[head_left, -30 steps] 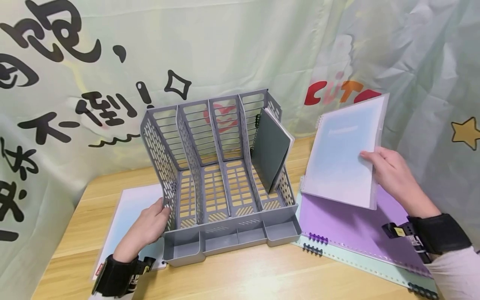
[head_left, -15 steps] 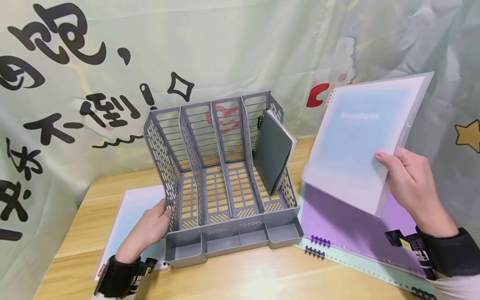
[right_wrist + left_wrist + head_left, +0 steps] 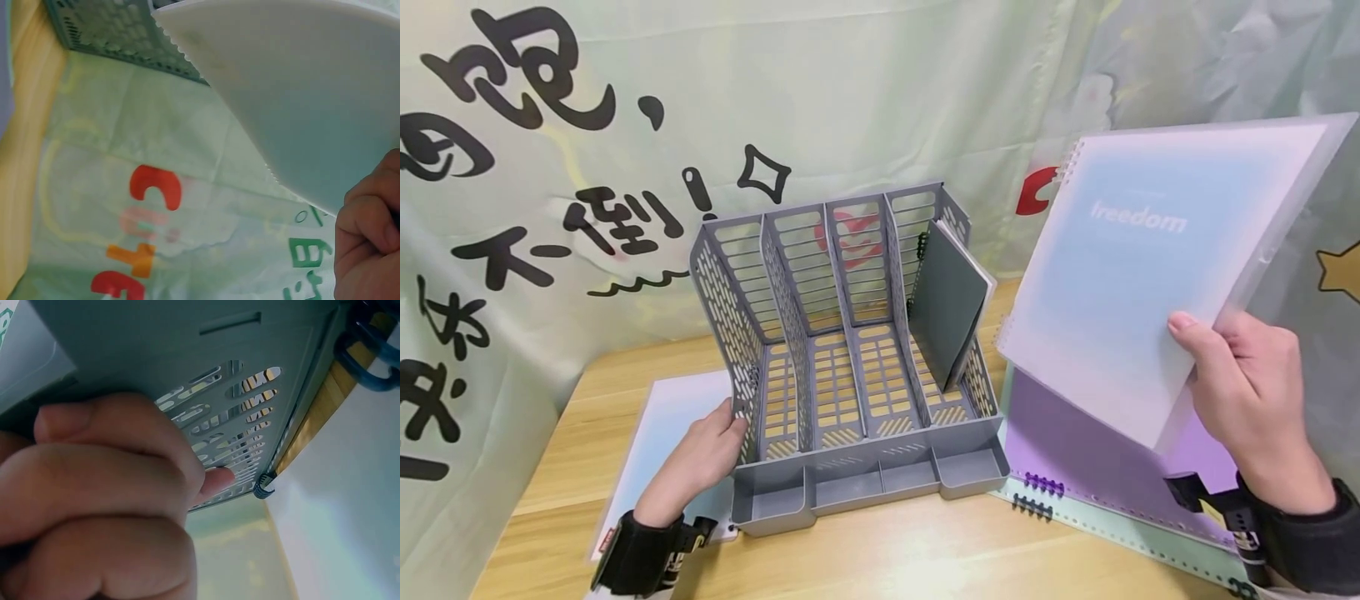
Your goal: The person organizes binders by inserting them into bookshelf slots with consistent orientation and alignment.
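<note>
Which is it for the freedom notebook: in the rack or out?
Out. The right hand grips the freedom notebook by one edge, holding it up beside the gray rack.

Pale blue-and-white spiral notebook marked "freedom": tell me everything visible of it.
The pale blue-and-white spiral notebook has a blue patch fading to white edges, white lettering "freedom" in its upper part, a clear, plastic-looking cover and pale rings at both ends of its left edge. It looks closed and is held up at a tilt, front facing the head camera, right of the gray, slotted plastic organizer. The right hand grips its right edge, thumb on the front.
</note>
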The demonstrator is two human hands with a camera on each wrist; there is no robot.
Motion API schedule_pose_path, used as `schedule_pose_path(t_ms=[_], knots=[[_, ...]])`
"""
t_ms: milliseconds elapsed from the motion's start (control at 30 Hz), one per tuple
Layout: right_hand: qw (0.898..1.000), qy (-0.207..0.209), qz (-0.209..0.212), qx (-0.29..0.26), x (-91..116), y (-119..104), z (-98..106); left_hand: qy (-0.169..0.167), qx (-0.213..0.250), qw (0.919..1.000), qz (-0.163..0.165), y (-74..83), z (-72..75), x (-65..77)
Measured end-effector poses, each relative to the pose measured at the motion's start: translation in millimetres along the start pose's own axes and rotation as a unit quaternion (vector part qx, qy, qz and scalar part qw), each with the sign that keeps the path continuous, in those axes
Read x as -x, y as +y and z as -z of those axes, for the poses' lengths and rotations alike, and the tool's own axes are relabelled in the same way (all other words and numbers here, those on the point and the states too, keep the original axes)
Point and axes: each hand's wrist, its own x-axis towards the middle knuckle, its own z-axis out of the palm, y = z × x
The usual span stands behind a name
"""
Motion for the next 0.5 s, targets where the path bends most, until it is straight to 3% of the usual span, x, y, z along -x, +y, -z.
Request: schedule_pose_path(t_ms=[500], knots=[[0.996,0.018,0.015,-0.087,7.6,-31.7,3.0,-0.005,0.007,1.0,0.002,0.4,0.4,0.2]])
